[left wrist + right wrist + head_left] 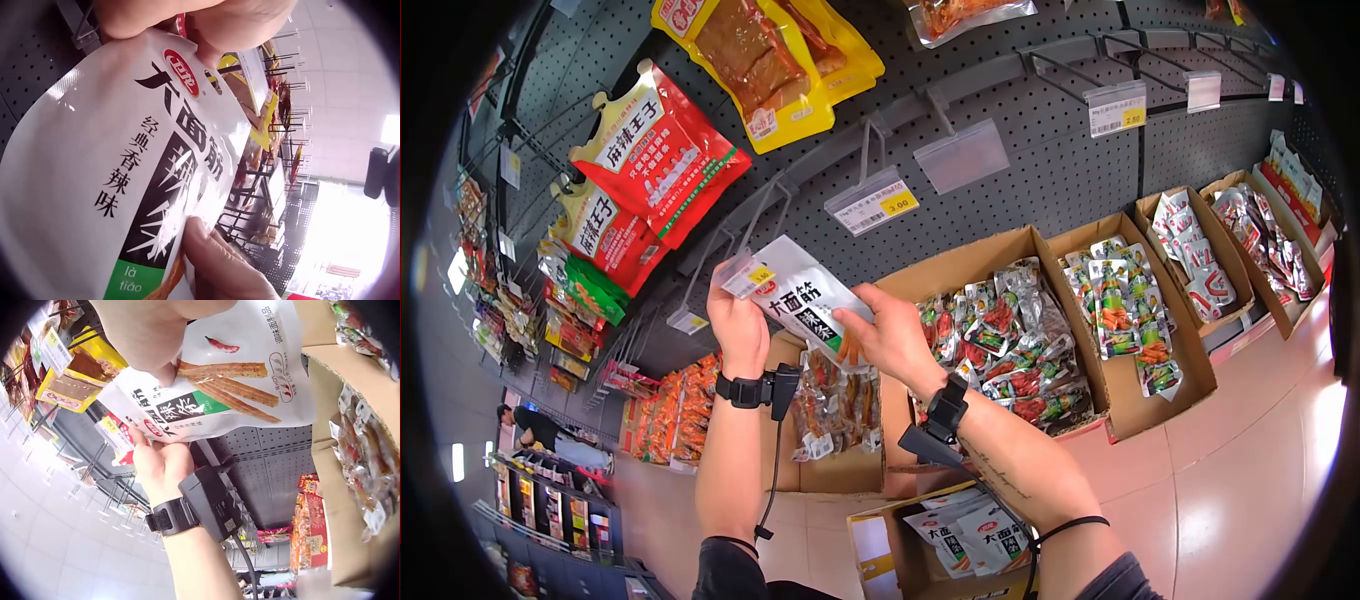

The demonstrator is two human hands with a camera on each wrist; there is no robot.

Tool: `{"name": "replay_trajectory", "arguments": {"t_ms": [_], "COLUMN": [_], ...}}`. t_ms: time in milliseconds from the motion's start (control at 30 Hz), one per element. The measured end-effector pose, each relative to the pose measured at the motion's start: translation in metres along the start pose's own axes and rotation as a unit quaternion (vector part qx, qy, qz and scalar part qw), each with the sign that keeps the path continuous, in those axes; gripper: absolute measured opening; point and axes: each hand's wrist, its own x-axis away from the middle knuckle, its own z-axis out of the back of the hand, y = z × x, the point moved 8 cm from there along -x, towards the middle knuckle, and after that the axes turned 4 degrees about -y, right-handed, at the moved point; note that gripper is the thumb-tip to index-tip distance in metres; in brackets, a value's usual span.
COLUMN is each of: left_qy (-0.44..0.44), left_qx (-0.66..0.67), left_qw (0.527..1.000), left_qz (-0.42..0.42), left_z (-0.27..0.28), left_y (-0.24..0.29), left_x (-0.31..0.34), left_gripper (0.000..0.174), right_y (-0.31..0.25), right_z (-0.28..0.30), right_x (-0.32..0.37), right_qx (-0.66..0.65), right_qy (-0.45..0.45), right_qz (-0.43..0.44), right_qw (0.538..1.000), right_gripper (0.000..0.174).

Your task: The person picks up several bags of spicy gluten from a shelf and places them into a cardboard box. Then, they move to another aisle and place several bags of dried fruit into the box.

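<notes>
Both hands hold a white snack packet up in front of the shelf's peg rail. My left hand grips its top end, close beside a small price tag. On the opposite side, my right hand pinches the packet's edge, thumb on the printed front. The left wrist view shows the red logo and the large black lettering near the top. Sticks of spicy gluten and a red chilli are printed on the lower part, in the right wrist view.
Red snack bags and yellow packs hang from pegs above. Cardboard boxes of small packets line the right. Below, an open box holds similar white packets. A person is far off at left.
</notes>
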Motion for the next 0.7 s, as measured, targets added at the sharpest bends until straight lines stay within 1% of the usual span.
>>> {"name": "replay_trajectory", "arguments": {"t_ms": [67,133,233,300,400,467,533,567,600,633,700], "left_qy": [-0.004,-0.008,0.013,0.005,-0.014,-0.018,-0.021,-0.015,-0.009,-0.007,-0.006], "left_qx": [0.004,0.008,-0.005,0.023,0.022,0.005,-0.011,0.01,0.033,0.056,0.042], "left_qw": [1.0,1.0,1.0,0.999,0.999,0.999,0.999,0.998,0.996,0.995,0.997], "left_qz": [0.002,0.003,0.011,0.027,0.025,0.028,0.031,0.059,0.086,0.087,0.069], "left_z": [0.001,0.002,0.009,0.006,0.0,0.004,0.003,0.003,0.001,0.001,0.0], "left_y": [0.0,-0.004,-0.009,-0.008,-0.003,-0.016,-0.024,-0.033,-0.042,-0.052,-0.07], "left_x": [0.001,0.0,-0.002,-0.003,-0.004,-0.009,-0.017,-0.023,-0.03,-0.04,-0.058], "left_gripper": [0.023,0.022,0.022,0.021,0.019,0.017,0.016,0.016,0.015,0.017,0.017], "right_y": [0.0,0.0,-0.003,-0.006,-0.007,-0.005,0.005,0.007,0.002,-0.004,-0.002], "right_z": [0.0,0.001,-0.001,0.001,0.005,0.006,0.006,0.005,0.012,0.019,0.022], "right_x": [0.0,0.0,0.001,0.001,0.001,0.001,0.001,0.001,0.002,0.004,0.003], "right_qx": [-0.005,0.018,0.024,0.026,0.022,0.018,-0.001,0.001,0.019,0.037,0.048], "right_qy": [0.0,0.003,0.006,0.01,0.019,0.022,0.031,0.029,0.074,0.116,0.111], "right_qz": [-0.004,0.0,0.003,0.009,0.013,0.013,-0.024,-0.024,0.008,0.04,0.028], "right_qw": [1.0,1.0,1.0,1.0,1.0,1.0,0.999,0.999,0.997,0.992,0.992], "right_gripper": [0.028,0.028,0.029,0.028,0.028,0.027,0.03,0.03,0.034,0.039,0.042]}}
